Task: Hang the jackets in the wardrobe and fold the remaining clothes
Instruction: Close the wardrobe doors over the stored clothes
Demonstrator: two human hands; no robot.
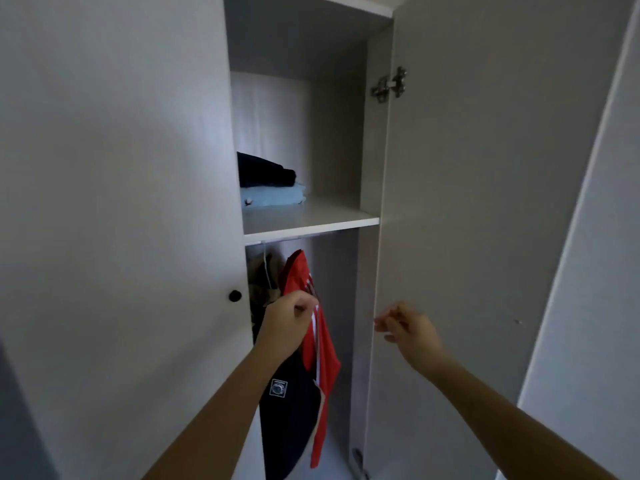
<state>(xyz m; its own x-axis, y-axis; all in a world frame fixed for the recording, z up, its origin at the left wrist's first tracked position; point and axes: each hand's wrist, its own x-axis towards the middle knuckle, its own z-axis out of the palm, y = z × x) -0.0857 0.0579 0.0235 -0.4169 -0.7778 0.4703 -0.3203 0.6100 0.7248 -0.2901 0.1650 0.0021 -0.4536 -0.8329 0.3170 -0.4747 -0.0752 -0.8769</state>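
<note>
Under the shelf, the red jacket hangs in the wardrobe, its striped edge pinched by the left hand. The right hand hovers empty, loosely curled, beside the door. Best, I judge, to tug the jacket straight before letting go.

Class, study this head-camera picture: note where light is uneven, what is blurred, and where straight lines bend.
Head view: dim, soft, uneven light, the closed door darkening toward the frame's corners; the right hand is smeared at the fingers, while the left hand on the red jacket looks crisper; the wide lens bows the open door along its edges; no glare.
</note>
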